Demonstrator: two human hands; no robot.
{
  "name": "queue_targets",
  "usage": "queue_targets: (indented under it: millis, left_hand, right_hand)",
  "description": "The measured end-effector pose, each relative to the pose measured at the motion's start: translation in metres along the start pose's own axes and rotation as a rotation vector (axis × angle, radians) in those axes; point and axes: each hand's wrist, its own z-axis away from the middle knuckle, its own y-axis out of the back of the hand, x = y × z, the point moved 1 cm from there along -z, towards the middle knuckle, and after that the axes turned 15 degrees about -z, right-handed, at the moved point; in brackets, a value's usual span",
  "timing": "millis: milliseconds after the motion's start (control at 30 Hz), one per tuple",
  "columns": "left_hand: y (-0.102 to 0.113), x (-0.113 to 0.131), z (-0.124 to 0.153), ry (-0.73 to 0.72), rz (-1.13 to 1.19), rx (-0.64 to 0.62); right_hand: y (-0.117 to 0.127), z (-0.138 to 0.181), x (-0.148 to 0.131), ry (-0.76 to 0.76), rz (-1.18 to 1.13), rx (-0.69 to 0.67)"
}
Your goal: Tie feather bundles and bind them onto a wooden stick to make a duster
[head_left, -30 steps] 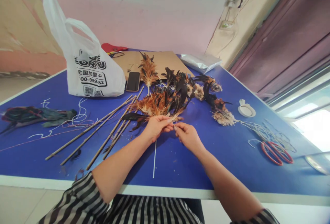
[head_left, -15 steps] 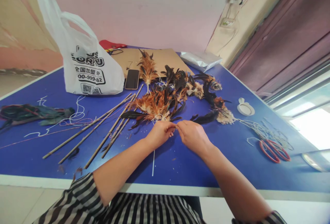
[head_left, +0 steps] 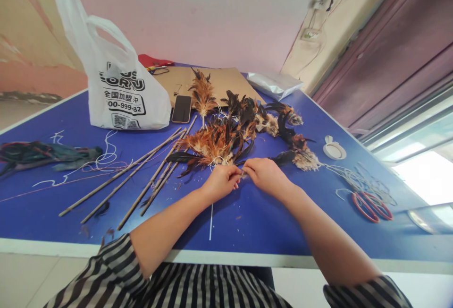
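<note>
My left hand (head_left: 222,180) is closed in a pinch just in front of a bunch of brown and black feathers (head_left: 215,145) tied with white string. Fingertip to fingertip with it, my right hand (head_left: 265,175) is pinching too. A tiny pale bit shows between them, too small to name. From beneath my left hand a straight length of white string (head_left: 211,225) runs toward the table's front edge. Dark feathers (head_left: 283,158) lie just beyond my right hand, joined to another feather bunch (head_left: 305,157).
Several thin sticks (head_left: 141,180) lie to the left, near a white plastic bag (head_left: 127,95) and a dark bundle (head_left: 49,154). A phone (head_left: 181,109) and cardboard (head_left: 226,79) are behind. Red-handled scissors (head_left: 366,206), loose string (head_left: 364,180) and a tape roll (head_left: 334,149) lie right.
My right hand has shifted slightly up and away from my left, so a small pale bit now shows between the fingertips. My left hand has barely moved.
</note>
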Motion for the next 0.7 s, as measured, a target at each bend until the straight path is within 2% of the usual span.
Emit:
queue_targets:
  millis: [133,267,367,433,500,633,667,700]
  left_hand:
    - [0.005,0.006,0.002,-0.176,-0.316,0.04]
    - [0.006,0.012,0.005,-0.299,-0.564,-0.047]
    - [0.004,0.011,0.006,-0.317,-0.558,-0.076]
    - [0.003,0.009,0.005,-0.281,-0.448,-0.065]
    - [0.002,0.006,0.002,-0.16,-0.236,-0.036]
    - [0.004,0.004,-0.006,0.234,0.366,0.005]
    - [0.006,0.004,-0.007,0.305,0.488,0.016]
    - [0.008,0.006,-0.008,0.361,0.587,0.028]
  right_hand:
    - [0.008,-0.009,0.003,-0.075,-0.078,-0.069]
    - [0.017,-0.025,0.006,-0.052,-0.194,-0.334]
    - [0.021,-0.041,0.009,-0.037,-0.204,-0.489]
    - [0.023,-0.049,0.01,-0.032,-0.224,-0.483]
    - [0.028,-0.051,0.007,-0.022,-0.258,-0.327]
    - [0.046,-0.024,-0.008,0.006,-0.435,0.347]
    - [0.049,-0.013,-0.011,-0.008,-0.528,0.439]
    - [0.05,-0.002,-0.012,-0.041,-0.628,0.452]
